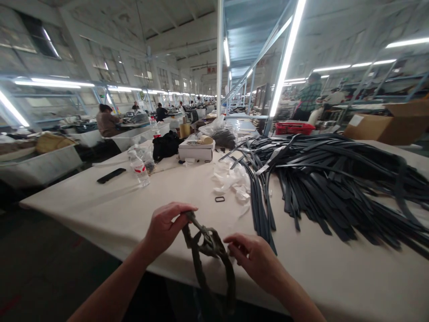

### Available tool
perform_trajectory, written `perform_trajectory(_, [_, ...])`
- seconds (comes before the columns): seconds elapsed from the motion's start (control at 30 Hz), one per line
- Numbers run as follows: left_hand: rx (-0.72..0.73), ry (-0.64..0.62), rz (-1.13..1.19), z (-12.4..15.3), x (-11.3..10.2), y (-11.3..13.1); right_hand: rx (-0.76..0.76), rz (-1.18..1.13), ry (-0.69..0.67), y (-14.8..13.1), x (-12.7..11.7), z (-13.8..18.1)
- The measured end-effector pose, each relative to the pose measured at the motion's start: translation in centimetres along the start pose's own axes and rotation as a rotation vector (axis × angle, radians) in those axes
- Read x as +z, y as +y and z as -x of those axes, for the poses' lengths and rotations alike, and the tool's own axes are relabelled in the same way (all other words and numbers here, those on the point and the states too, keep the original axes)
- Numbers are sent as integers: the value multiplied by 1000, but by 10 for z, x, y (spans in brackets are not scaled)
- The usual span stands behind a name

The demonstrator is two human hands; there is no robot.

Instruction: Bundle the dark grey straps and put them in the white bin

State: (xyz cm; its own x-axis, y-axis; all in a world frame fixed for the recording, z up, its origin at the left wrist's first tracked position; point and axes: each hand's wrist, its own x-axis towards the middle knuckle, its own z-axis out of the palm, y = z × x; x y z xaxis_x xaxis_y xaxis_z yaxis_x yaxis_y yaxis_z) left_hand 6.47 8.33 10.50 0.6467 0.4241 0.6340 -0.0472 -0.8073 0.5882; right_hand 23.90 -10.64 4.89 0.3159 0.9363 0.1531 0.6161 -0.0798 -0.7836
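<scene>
A dark strap (pixel 209 250) is held at the near table (pixel 134 214) edge, at 6 o'clock in the view. Its upper end is pinched by the closed left hand (pixel 164 228); the right hand (pixel 254 259) touches the loop with loosely bent fingers, not closed on it. At 2 o'clock a big strap pile (pixel 335 179) is spread, well apart. A small ring (pixel 220 199) and white scraps (pixel 231 181) are seen at 12 o'clock, a bottle (pixel 139 167) at 11 o'clock.

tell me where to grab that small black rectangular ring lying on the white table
Pinch the small black rectangular ring by one long side, coming straight down from above. It lies flat and alone on the white table, so a fingertip could slip inside its open middle. The pile of black straps sits to its right.
</scene>
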Motion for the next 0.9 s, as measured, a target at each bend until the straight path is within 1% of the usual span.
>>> perform_trajectory(0.1, [-72, 82, -37, 6, -24, -11, 30, -88, -111, -4, -7, 8])
perform_trajectory(0.17, [-116, 123, -47, 13, -39, -15, 39, -136, -109, -6, -5, 6])
perform_trajectory(0.23, [-138, 144, -42, 21, -54, -16, 63, -191, -113, -8, 5, -5])
perform_trajectory(0.3, [-159, 146, -20, 30, -68, -13, 63, -292, -153, -12, 23, -23])
perform_trajectory(0.37, [-166, 134, -7, 37, -82, -9, 31, -427, -191, -21, 46, -45])
perform_trajectory(0.47, [-132, 26, -49, 41, -102, -4, -1, -573, -198, -43, 81, -75])
perform_trajectory(0.53, [-132, -55, -86, 43, -115, -2, -20, -621, -237, -61, 98, -91])
perform_trajectory(0.57, [-146, -78, -100, 44, -121, -2, -31, -640, -288, -70, 105, -97])
perform_trajectory(0.63, [-182, -88, -125, 47, -131, -4, -54, -665, -461, -87, 114, -105])
perform_trajectory(0.73, [-215, -70, -149, 56, -141, -11, -104, -667, -826, -105, 123, -113])
perform_trajectory(0.8, [-222, -56, -146, 65, -143, -19, -117, -678, -1061, -111, 129, -115])
perform_trajectory(0.83, [-226, -50, -138, 69, -143, -24, -105, -694, -1145, -113, 133, -115])
perform_trajectory(0.87, [-235, -48, -131, 73, -142, -29, -84, -714, -1195, -115, 137, -114])
perform_trajectory(0.9, [-252, -49, -129, 77, -141, -34, -61, -737, -1206, -116, 141, -113])
